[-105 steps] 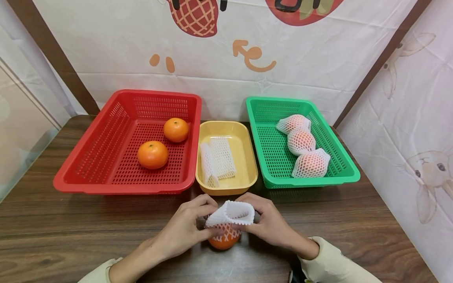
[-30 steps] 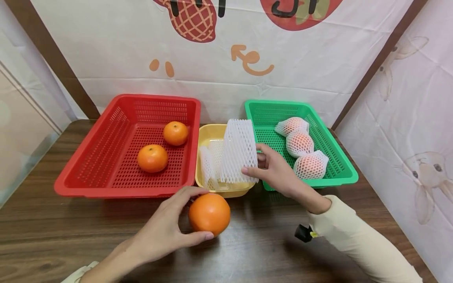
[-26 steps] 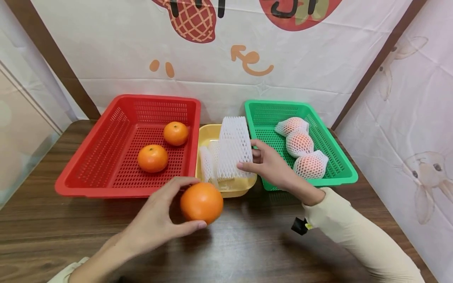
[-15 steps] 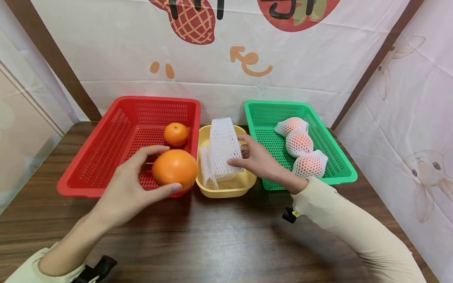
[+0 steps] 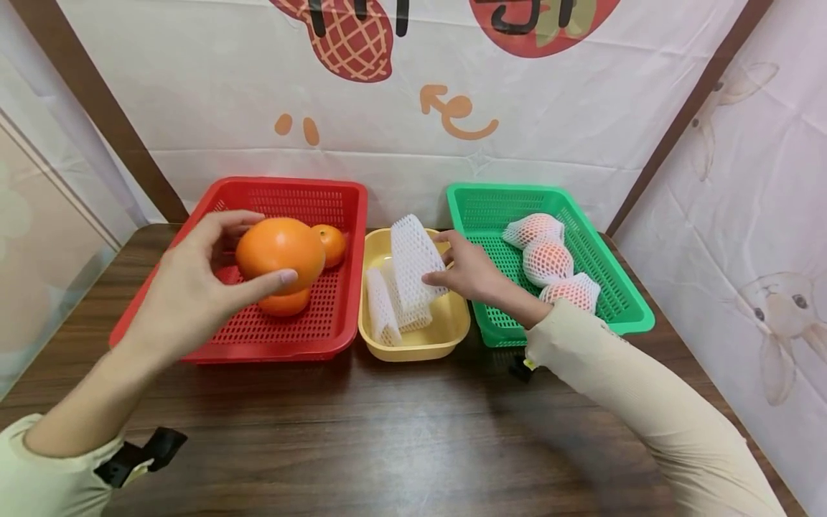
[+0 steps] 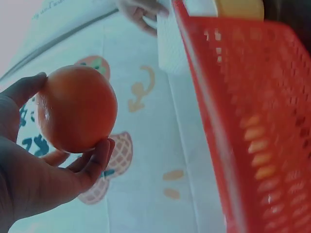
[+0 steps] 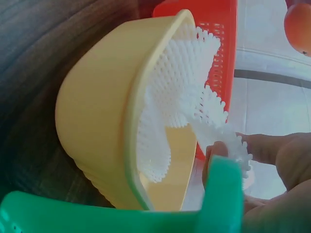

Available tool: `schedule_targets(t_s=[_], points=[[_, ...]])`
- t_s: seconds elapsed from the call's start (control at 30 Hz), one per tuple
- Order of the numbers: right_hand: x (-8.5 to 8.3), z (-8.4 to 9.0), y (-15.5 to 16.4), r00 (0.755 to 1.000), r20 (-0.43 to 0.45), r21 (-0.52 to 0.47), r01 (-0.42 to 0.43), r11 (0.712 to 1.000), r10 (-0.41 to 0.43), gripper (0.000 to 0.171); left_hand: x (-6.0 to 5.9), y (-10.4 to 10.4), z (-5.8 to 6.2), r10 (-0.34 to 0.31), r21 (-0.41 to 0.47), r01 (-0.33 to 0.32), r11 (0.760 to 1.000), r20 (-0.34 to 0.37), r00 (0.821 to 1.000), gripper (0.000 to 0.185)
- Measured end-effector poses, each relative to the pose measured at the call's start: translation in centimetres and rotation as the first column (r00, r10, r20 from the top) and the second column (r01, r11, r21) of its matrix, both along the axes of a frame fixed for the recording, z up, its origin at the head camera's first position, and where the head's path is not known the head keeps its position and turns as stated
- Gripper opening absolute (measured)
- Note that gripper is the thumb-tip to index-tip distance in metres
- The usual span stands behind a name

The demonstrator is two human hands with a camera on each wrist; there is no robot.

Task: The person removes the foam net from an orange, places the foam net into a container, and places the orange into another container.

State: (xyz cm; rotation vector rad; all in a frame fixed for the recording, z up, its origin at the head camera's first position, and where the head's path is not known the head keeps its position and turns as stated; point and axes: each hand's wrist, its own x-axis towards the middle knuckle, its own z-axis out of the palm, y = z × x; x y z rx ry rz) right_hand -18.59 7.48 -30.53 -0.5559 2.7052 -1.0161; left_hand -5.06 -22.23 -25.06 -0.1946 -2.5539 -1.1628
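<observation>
My left hand (image 5: 194,287) holds a bare orange (image 5: 281,253) between thumb and fingers, raised over the red basket (image 5: 323,348). In the left wrist view the orange (image 6: 77,109) rests against curled fingertips. Two more oranges lie in that basket, one with its stem end showing (image 5: 332,244), the other (image 5: 284,303) partly hidden behind the held one. My right hand (image 5: 470,271) pinches a white foam net sleeve (image 5: 415,262) by its side, over the yellow tray (image 5: 413,353). Other flat net sleeves (image 5: 383,309) lie in the tray beneath it.
To the right of the tray stands a green basket (image 5: 623,324) with three net-wrapped fruits, including one in its middle (image 5: 548,262). All three containers are on a brown wooden table (image 5: 400,438), backed by a printed white cloth (image 5: 213,100).
Earlier, both hands held a net sleeve over an orange. The sleeve is now off; the left hand has carried the orange left and up over the red basket, the right the sleeve to the tray.
</observation>
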Motion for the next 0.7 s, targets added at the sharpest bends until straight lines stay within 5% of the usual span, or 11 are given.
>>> schedule_targets(t_s=[0.23,0.47,0.7], points=[[-0.6,-0.5,-1.0,0.999,0.020,0.080,-0.045,0.996,0.043,0.070,-2.8,-1.9,1.2,0.084,-0.070,-0.077,0.995,0.096,0.992,0.076],[0.2,-0.3,-0.8,0.996,0.026,0.203,-0.087,0.975,0.083,0.080,-6.8,-3.1,-0.1,0.129,-0.083,-0.113,0.990,0.212,0.969,0.084],[0.2,1.2,0.1,0.993,-0.074,0.177,-0.081,0.981,0.096,0.061,-10.1,-4.3,-0.9,0.170,-0.196,-0.127,0.972,0.220,0.961,0.087]])
